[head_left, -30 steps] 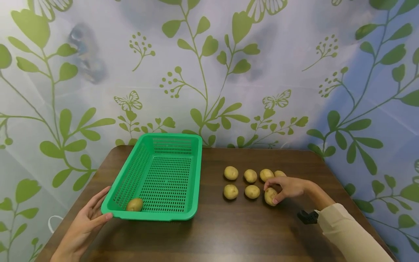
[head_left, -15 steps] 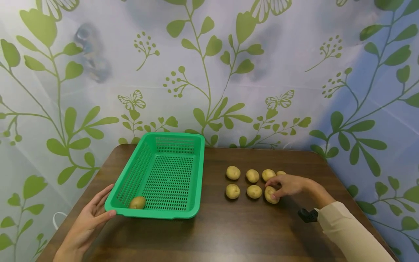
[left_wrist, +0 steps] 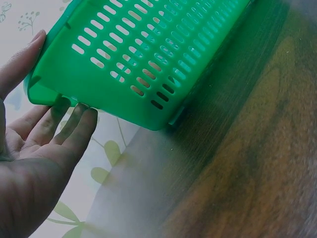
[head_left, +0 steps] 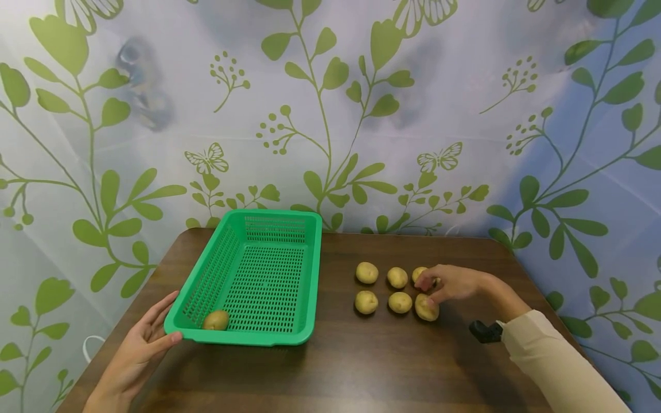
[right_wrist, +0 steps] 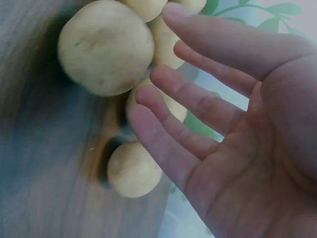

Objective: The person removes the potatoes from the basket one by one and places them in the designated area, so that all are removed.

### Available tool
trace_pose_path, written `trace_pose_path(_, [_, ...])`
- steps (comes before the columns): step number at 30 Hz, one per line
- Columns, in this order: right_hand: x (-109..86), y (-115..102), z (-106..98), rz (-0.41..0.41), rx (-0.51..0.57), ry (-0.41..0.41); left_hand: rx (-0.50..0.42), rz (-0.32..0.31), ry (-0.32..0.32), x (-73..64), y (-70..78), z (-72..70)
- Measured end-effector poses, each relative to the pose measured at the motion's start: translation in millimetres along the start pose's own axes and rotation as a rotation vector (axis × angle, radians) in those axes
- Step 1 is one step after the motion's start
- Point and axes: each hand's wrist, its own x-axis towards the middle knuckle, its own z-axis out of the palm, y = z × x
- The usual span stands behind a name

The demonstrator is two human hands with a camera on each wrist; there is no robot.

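My left hand [head_left: 138, 350] holds the near left corner of a green plastic basket [head_left: 312, 275]. In the left wrist view the thumb lies on the outer side of the basket's rim [left_wrist: 47, 54], with the fingers under its edge. One potato [head_left: 216, 320] lies inside at the near left corner. My right hand [head_left: 457, 283] hovers over the right end of two rows of potatoes, fingers spread and holding nothing. Just below its thumb sits the front right potato [head_left: 426, 310], which looks large in the right wrist view. The hand partly covers a back-row potato [head_left: 419, 273].
Further left in the rows are more potatoes, such as the back left one [head_left: 366, 273] and front left one [head_left: 366, 302]. All rest on a dark brown wooden table [head_left: 361, 367]. A leaf-patterned cloth [head_left: 320, 126] hangs behind the table's far edge.
My right hand has let go of the front right potato, opened its fingers and lifted slightly. The left hand keeps its hold on the basket.
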Motion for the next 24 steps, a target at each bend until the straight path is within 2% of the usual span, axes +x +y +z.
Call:
trace_pose_path(4, [4.8,-9,-4,-0.018,0.006,-0.013,0.001,-0.001,0.004,-0.4,0.1,0.1])
trace_pose_path(12, [13.9,-25,-7,0.019,-0.007,-0.034,-0.005,0.0,-0.001,-0.4,0.1,-0.2])
trace_pose_path(19, [22.9,-33,-10,-0.021,-0.03,-0.054,-0.004,0.001,0.001,-0.5,0.7,0.0])
trace_pose_path(24, [30.7,-41,-11,-0.05,-0.094,-0.065,-0.007,0.005,-0.012,0.1,1.3,0.3])
